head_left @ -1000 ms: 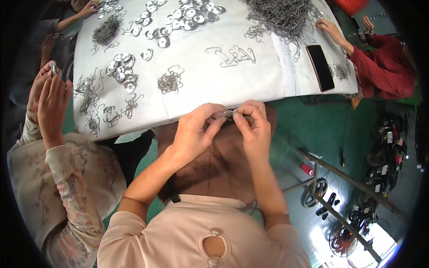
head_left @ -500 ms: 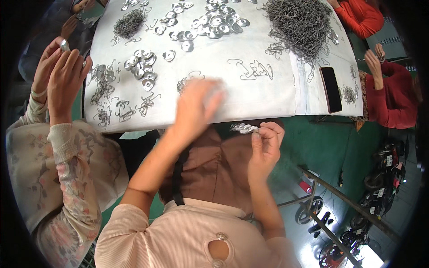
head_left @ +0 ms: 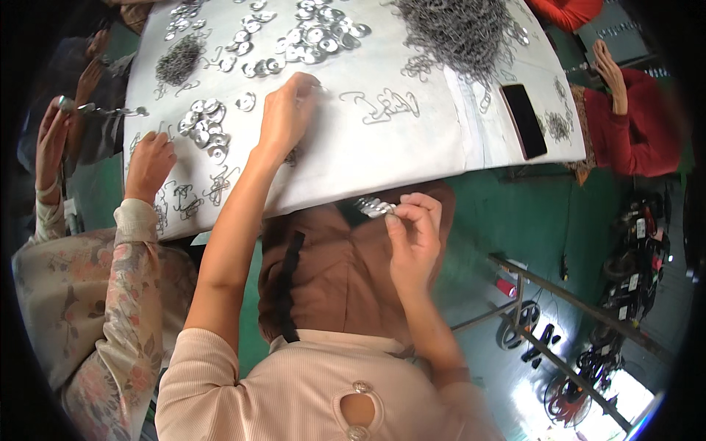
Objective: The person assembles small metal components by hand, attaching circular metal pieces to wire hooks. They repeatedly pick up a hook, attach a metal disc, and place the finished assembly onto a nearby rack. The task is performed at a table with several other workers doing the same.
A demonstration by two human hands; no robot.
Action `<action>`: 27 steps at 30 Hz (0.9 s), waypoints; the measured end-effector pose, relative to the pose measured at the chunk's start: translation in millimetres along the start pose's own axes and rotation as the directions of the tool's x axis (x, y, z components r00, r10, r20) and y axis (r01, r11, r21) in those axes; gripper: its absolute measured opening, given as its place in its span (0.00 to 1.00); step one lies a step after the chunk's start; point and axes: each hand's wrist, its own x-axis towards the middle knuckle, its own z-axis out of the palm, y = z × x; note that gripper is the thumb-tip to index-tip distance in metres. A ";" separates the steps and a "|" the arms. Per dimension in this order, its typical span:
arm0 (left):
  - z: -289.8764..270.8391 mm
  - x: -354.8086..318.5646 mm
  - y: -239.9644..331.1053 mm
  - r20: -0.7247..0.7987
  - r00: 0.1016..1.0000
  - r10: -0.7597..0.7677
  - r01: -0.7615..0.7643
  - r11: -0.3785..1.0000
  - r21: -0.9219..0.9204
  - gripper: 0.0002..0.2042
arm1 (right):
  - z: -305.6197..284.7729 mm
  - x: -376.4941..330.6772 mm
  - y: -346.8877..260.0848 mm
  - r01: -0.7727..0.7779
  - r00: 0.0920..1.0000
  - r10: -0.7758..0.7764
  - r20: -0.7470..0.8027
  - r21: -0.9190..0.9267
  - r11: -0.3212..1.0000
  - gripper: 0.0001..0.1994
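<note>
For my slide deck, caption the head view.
Left hand over a white table bearing metal discs and wire hooks; right hand holding shiny metal pieces.

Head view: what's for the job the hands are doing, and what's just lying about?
For the job, it seems:
- discs in the right hand
- loose discs on the table
- wire hooks, the big grey heap

Probably just lying about:
- phone, flat on the table
- red thing, off the table, too small to name
</note>
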 end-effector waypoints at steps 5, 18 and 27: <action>-8.6 -78.8 75.3 0.360 0.933 -0.023 0.190 0.879 -0.438 0.12 | -0.1 4.1 6.9 0.043 0.999 -0.043 -0.009 -0.025 0.999 0.04; -10.3 -123.3 91.9 0.298 0.954 0.003 0.165 0.829 -0.534 0.11 | -10.7 15.0 12.8 0.052 0.997 -0.043 0.061 -0.148 0.988 0.08; -11.9 -130.4 92.8 0.313 0.950 0.016 0.162 0.830 -0.533 0.10 | 45.8 188.1 42.8 0.376 0.828 -0.085 0.554 -0.437 0.817 0.07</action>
